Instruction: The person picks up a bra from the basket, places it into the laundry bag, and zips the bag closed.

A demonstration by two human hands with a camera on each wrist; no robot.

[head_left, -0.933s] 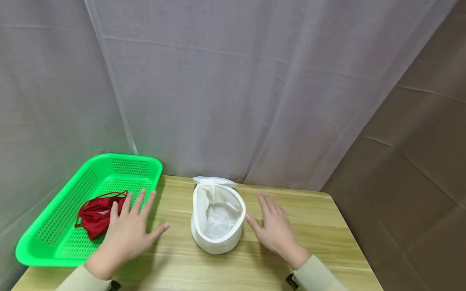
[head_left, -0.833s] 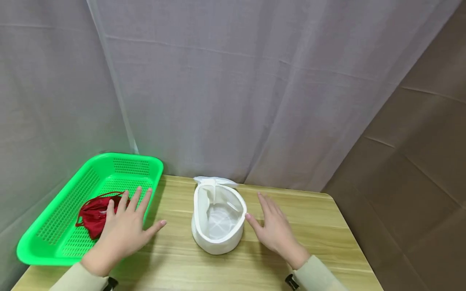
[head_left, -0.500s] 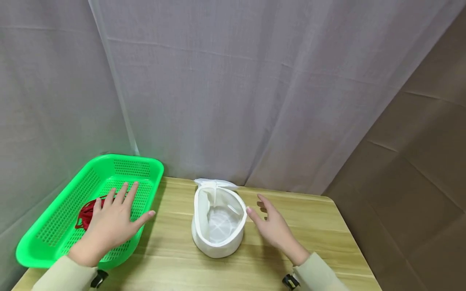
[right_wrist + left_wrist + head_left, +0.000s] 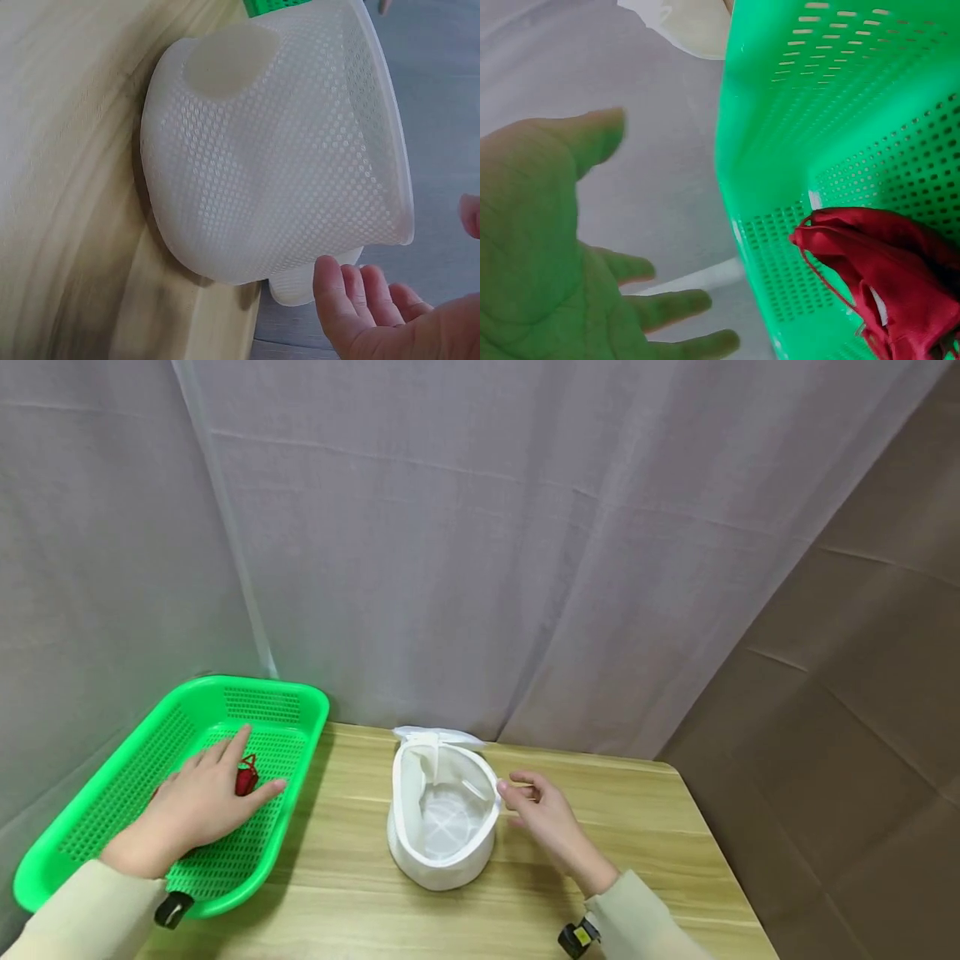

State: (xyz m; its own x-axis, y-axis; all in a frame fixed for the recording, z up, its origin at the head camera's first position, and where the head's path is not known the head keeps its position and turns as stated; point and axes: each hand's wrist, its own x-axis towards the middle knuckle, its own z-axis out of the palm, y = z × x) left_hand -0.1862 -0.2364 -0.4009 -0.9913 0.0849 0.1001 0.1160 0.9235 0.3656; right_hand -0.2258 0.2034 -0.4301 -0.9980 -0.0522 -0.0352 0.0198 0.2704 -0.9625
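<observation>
1. Since the earlier frames, the left hand (image 4: 191, 806) has been moved farther over the green basket (image 4: 318, 720); its thumb and fingers are spread apart.
2. The red pouch (image 4: 892, 277) is contained in the basket.
3. The right hand (image 4: 551, 818), thumb and fingers parted, is held beside the rim of the white mesh bag (image 4: 262, 157), which is stood on the tabletop (image 4: 637, 843).

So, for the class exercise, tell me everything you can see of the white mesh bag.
The white mesh bag stands on the wooden-looking table, right of the green basket, its mouth open and facing up. Its soft-looking wall is textured mesh with a smooth oval patch; a plain, thicker rim bends in an uneven round. Pale lines cross on its floor, and loose white material sticks out at the back. The right hand is beside it, thumb tip apart; whether the fingers touch is unclear.
</observation>
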